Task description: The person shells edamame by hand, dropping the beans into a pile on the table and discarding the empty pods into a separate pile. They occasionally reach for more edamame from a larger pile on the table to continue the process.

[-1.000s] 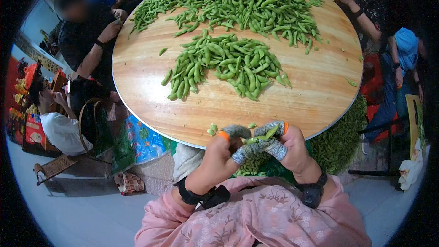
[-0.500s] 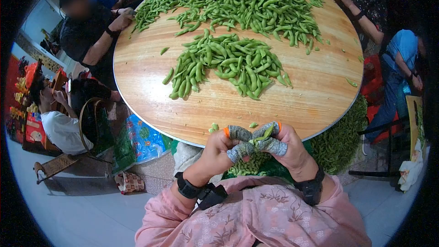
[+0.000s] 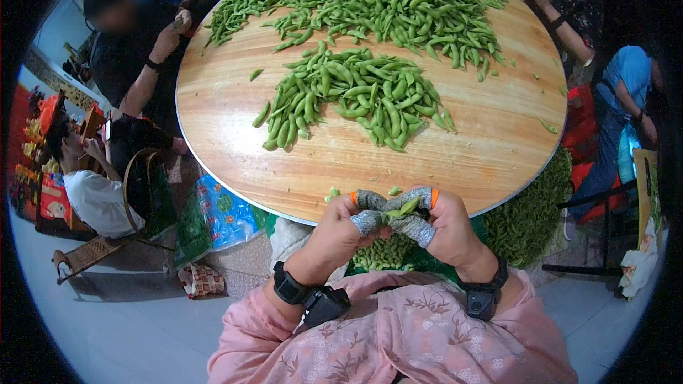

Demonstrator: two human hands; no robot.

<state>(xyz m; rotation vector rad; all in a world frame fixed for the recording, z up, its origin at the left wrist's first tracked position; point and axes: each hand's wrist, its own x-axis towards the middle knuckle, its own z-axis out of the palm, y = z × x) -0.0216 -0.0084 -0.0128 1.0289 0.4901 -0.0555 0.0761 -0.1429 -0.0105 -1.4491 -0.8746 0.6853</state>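
Observation:
Both my hands meet at the near edge of the round wooden table (image 3: 299,178), with grey finger covers on thumbs and forefingers. One green soybean pod (image 3: 404,208) is pinched between them. My left hand (image 3: 345,224) closes on its left end, mostly hidden by the fingertips. My right hand (image 3: 445,224) is closed around the other side, the pod's tip showing above. Beneath the hands are shelled green beans (image 3: 384,254). A small pile of pods (image 3: 356,92) lies ahead on the table, and a few loose beans (image 3: 333,193) rest at the edge.
A large heap of pods (image 3: 370,0) covers the table's far side. On the floor at right is a mass of green pods or husks (image 3: 530,210). Other people sit around the table. A blue plastic bag (image 3: 224,210) and a wicker chair (image 3: 107,252) are at left.
My fingers have shifted around the pod, which now tilts more to the right. The co-worker at left has raised a hand off the table edge.

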